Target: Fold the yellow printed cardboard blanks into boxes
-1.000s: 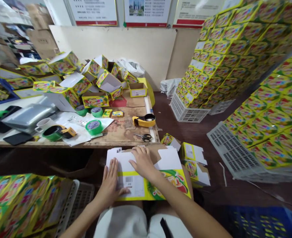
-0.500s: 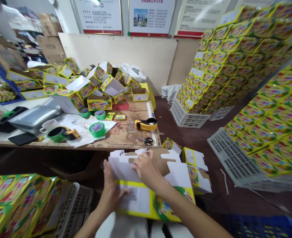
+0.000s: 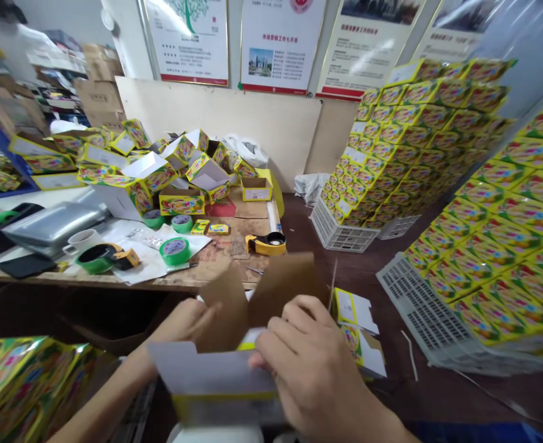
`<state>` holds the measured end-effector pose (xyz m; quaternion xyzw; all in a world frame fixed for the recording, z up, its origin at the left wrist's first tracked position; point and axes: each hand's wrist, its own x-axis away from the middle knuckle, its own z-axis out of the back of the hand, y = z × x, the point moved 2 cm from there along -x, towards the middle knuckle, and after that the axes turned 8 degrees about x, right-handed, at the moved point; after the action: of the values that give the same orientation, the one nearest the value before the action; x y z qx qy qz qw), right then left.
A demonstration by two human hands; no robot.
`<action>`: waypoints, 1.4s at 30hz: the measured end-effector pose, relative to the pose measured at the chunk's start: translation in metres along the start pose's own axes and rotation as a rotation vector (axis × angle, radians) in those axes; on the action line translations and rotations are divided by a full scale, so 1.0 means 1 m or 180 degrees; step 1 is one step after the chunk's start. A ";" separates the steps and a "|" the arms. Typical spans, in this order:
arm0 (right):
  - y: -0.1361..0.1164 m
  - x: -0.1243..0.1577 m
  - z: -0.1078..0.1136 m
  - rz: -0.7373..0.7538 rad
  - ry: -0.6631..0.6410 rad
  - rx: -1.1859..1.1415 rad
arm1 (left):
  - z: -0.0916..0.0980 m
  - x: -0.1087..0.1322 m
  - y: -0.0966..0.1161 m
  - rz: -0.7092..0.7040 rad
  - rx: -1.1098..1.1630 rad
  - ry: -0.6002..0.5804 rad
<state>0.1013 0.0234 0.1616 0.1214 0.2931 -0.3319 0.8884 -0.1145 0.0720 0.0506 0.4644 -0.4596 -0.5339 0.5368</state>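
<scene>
Facing a tall stack of yellow boxes (image 3: 404,141) to the right, beyond a cluttered table (image 3: 216,261). Holding an opened carton (image 3: 227,403) just before the table's near edge. Gripping its near white flap (image 3: 216,372) in the curled right hand (image 3: 305,354). Touching a brown flap (image 3: 227,301) with the bent left hand (image 3: 188,321), being unable to tell through blur whether pinching. Having a green tape roll (image 3: 175,249) ahead on the tabletop.
</scene>
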 end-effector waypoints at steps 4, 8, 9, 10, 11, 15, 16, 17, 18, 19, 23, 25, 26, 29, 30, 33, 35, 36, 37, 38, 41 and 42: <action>0.007 0.021 -0.031 -0.0281 -0.0358 0.0141 | 0.004 0.000 -0.007 -0.0059 -0.0254 0.0702; 0.009 0.043 -0.088 -0.0596 -0.1334 0.0276 | 0.000 0.017 -0.037 -0.0076 -0.0462 0.1040; 0.008 0.047 -0.098 -0.0662 -0.1468 0.0345 | -0.002 0.022 -0.043 -0.0167 -0.0584 0.1060; 0.008 0.049 -0.104 -0.0716 -0.1515 0.0425 | -0.006 0.028 -0.047 -0.0349 -0.0738 0.0996; 0.008 0.052 -0.106 -0.0743 -0.1468 0.0488 | -0.011 0.032 -0.049 -0.0635 -0.0931 0.0868; 0.002 0.079 -0.077 -0.0362 -0.0460 0.0011 | -0.037 0.041 -0.048 -0.2024 -0.2176 -0.0134; 0.001 0.092 -0.064 -0.0275 -0.0173 -0.0214 | -0.043 0.040 -0.048 -0.2179 -0.2501 -0.0391; 0.001 0.106 -0.052 -0.0400 0.0099 -0.0305 | -0.047 0.039 -0.048 -0.2256 -0.2779 -0.0576; 0.002 0.121 -0.041 -0.0748 0.0319 -0.0301 | -0.051 0.037 -0.047 -0.2271 -0.2990 -0.0699; 0.004 0.134 -0.034 -0.1154 0.0437 -0.0254 | -0.054 0.035 -0.046 -0.2239 -0.3134 -0.0765; 0.006 0.149 -0.040 -0.1776 0.0238 -0.0216 | -0.061 0.035 -0.041 -0.2137 -0.3243 -0.0769; 0.002 0.141 -0.059 -0.1670 -0.0035 -0.0366 | -0.063 0.037 -0.038 -0.2130 -0.3213 -0.0781; 0.000 0.135 -0.069 -0.1468 -0.0194 -0.0467 | -0.064 0.039 -0.037 -0.2151 -0.3204 -0.0824; -0.001 0.121 -0.087 -0.0991 -0.0513 -0.0700 | -0.067 0.042 -0.034 -0.2218 -0.3207 -0.1056; 0.003 0.117 -0.087 -0.1095 -0.0467 -0.0755 | -0.068 0.042 -0.033 -0.2226 -0.3201 -0.1123; 0.033 0.098 -0.074 -0.1952 0.0434 -0.0876 | -0.070 0.042 -0.029 -0.2180 -0.3140 -0.1150; 0.058 0.081 -0.064 -0.2361 0.1014 -0.1040 | -0.071 0.042 -0.027 -0.2154 -0.3059 -0.1111; 0.069 0.070 -0.062 -0.2347 0.0921 -0.1223 | -0.071 0.042 -0.027 -0.2153 -0.2995 -0.1086; 0.077 0.060 -0.063 -0.2212 0.0570 -0.1474 | -0.070 0.042 -0.029 -0.2173 -0.2880 -0.1056; 0.082 0.052 -0.066 -0.2030 0.0129 -0.1659 | -0.068 0.043 -0.031 -0.2213 -0.2689 -0.1002; 0.080 0.046 -0.086 -0.1510 -0.1029 -0.1416 | -0.055 0.048 -0.045 -0.2116 -0.1695 -0.0315; 0.076 0.048 -0.093 -0.1436 -0.1212 -0.1077 | -0.049 0.049 -0.051 -0.1872 -0.1302 0.0070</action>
<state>0.1397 0.0936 0.0599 -0.1598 0.1924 -0.4834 0.8389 -0.0729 0.0233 -0.0073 0.4654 -0.1841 -0.7414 0.4470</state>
